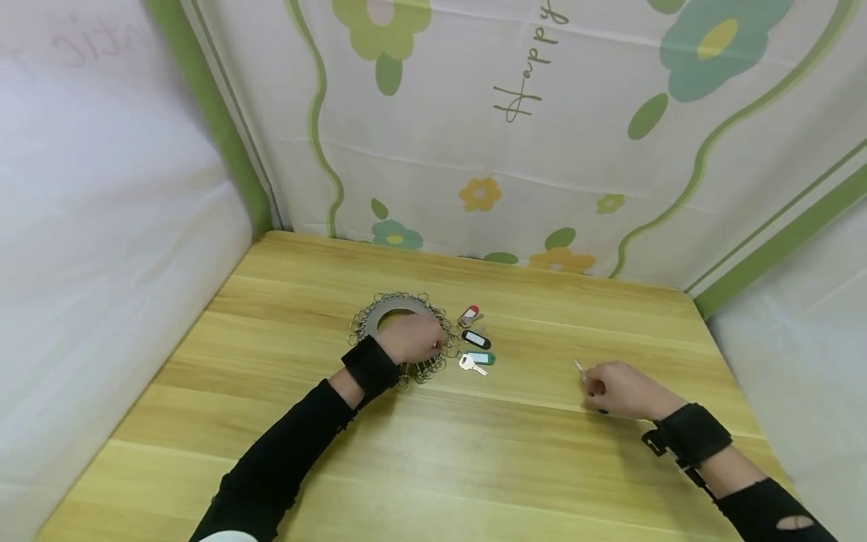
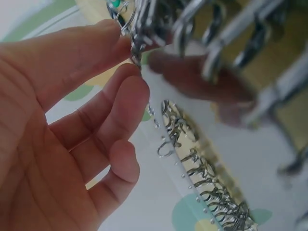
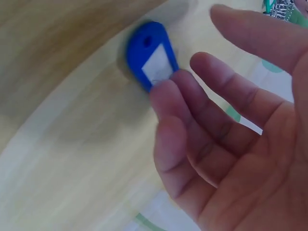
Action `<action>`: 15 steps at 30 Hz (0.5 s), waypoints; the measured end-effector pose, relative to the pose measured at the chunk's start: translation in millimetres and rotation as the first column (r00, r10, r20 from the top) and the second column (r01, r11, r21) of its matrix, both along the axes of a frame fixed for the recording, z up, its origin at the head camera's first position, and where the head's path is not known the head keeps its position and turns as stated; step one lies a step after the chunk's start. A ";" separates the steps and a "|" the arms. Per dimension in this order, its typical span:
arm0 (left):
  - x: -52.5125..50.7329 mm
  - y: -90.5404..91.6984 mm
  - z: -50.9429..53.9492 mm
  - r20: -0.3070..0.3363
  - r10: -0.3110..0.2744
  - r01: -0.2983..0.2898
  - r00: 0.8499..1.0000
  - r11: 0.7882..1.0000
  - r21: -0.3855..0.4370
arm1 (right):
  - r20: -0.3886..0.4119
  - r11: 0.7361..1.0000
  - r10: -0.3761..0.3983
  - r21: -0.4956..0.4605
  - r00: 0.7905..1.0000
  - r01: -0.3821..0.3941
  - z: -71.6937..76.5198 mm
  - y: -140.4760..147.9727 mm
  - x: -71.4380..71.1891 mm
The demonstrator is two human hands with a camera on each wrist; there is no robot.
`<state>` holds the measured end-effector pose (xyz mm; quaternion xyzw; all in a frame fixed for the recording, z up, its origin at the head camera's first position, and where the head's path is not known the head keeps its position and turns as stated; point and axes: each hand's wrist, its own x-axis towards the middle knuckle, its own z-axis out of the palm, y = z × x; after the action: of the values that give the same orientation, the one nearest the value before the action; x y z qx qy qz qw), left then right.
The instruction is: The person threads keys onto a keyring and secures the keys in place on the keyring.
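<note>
My left hand [image 1: 412,339] is over a flat metal hoop [image 1: 371,322] fringed with many small split key rings. In the left wrist view, its thumb and forefinger pinch at a small split ring [image 2: 135,54] on the edge; the other fingers are bent. To the right of the hoop lie a red key tag [image 1: 469,315], a black key tag [image 1: 477,339], a green key tag [image 1: 484,358] and a silver key [image 1: 473,364]. My right hand [image 1: 626,390] is low over the table, fingers loosely bent, fingertips at a blue key tag [image 3: 153,57]. A small silvery piece [image 1: 580,369] shows beyond its fingertips.
The wooden table [image 1: 474,467] meets a white flowered cloth [image 1: 420,158] at the back. White cloth walls [image 1: 101,226] with green edging stand at both sides. Black bands [image 1: 694,435] wrap both wrists.
</note>
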<state>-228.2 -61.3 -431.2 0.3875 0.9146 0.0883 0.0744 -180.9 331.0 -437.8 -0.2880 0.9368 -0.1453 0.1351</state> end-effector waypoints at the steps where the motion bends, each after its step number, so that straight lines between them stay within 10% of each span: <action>1: 0.1 0.9 -1.5 -0.002 0.003 -0.003 1.000 1.000 -0.002 | -0.001 1.000 0.005 0.005 1.000 -0.005 -0.3 0.9 1.2; 15: 2.4 11.0 -8.4 -0.001 -0.025 0.025 1.000 1.000 -0.019 | -0.017 0.999 0.050 -0.004 0.999 -0.050 -3.3 5.2 10.3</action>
<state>-225.8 -50.2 -439.5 0.3983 0.9105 0.0785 0.0785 -170.6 336.2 -441.2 -0.3131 0.9301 -0.1416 0.1302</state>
